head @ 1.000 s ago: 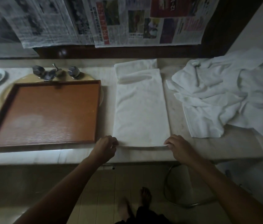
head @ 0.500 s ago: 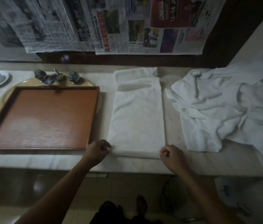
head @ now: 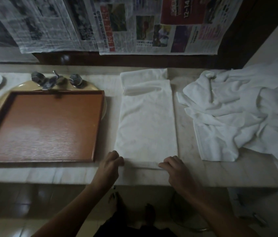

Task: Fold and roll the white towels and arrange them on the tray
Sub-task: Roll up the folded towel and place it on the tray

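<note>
- Pinching the near end of the folded towel (head: 146, 120), both hands sit at the front edge of the bench (head: 194, 175). The left hand (head: 111, 161) has its fingers curled on the near left corner, and the right hand (head: 172, 165) has its fingers curled on the near right corner.
- Seen from the head camera, the only view, the towel lies as a long strip running away from the person. It sits between the tray (head: 41, 125) and the loose pile of towels (head: 237, 113) and touches neither. Its far end is doubled over.
- No rolled towel is on the tray yet.
- A thin lip of cloth looks turned up between the hands, so I judge the roll is only starting.
- To do it well, I would make the first turn tight and move both hands forward evenly, so the roll stays square to the long edges. I would press down lightly and flatten the far fold before the roll reaches it.
</note>
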`<act>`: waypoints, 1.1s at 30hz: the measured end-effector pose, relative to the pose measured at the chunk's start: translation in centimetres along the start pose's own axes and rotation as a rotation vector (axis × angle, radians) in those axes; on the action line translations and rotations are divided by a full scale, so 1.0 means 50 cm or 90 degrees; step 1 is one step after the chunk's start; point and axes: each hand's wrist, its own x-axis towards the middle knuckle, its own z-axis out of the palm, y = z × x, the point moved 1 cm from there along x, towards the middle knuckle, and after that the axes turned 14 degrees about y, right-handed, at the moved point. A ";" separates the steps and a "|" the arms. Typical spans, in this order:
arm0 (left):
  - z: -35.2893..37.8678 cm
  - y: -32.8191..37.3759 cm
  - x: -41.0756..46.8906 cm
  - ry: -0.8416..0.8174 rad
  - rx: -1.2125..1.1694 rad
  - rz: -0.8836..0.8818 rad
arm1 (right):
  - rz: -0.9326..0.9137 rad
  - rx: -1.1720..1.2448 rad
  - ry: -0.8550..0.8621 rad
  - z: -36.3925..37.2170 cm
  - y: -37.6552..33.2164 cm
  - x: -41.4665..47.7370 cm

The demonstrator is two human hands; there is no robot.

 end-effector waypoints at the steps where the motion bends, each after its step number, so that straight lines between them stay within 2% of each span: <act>1: 0.003 -0.003 -0.007 -0.001 0.002 0.021 | -0.002 0.002 0.007 0.002 -0.001 -0.003; 8: 0.001 -0.013 -0.026 -0.133 0.041 0.080 | -0.049 -0.022 0.003 -0.005 -0.012 -0.009; 13: 0.004 -0.026 0.004 -0.127 0.082 0.139 | -0.051 -0.070 -0.015 0.001 -0.012 0.000; 16: 0.004 -0.022 0.018 -0.128 0.105 0.145 | -0.013 -0.070 -0.040 0.002 -0.009 0.011; 20: -0.014 -0.016 0.023 -0.135 0.066 0.050 | 0.033 -0.038 -0.059 -0.009 -0.002 0.016; 26: -0.041 -0.032 0.028 -0.198 -0.075 -0.140 | 0.115 0.025 -0.071 -0.014 0.029 -0.003; 29: -0.045 -0.042 0.040 -0.200 -0.087 -0.220 | 0.183 0.103 -0.085 -0.027 0.036 0.010; 33: -0.043 -0.044 0.051 -0.198 -0.087 -0.279 | 0.226 0.130 -0.119 -0.035 0.038 0.032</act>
